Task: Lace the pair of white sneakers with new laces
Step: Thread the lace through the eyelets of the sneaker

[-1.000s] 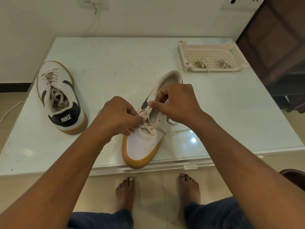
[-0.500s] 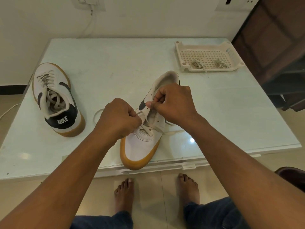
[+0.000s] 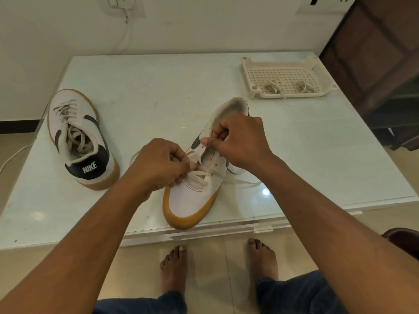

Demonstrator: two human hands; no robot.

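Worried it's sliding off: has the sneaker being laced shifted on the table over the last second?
No. The toe of the sneaker sits as near the front edge of the table as before.

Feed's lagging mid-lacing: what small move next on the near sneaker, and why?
Probably feed the lace pinched by the left hand through the next empty eyelet: the near sneaker is laced only low down, and the right hand holds its eyelet flap.
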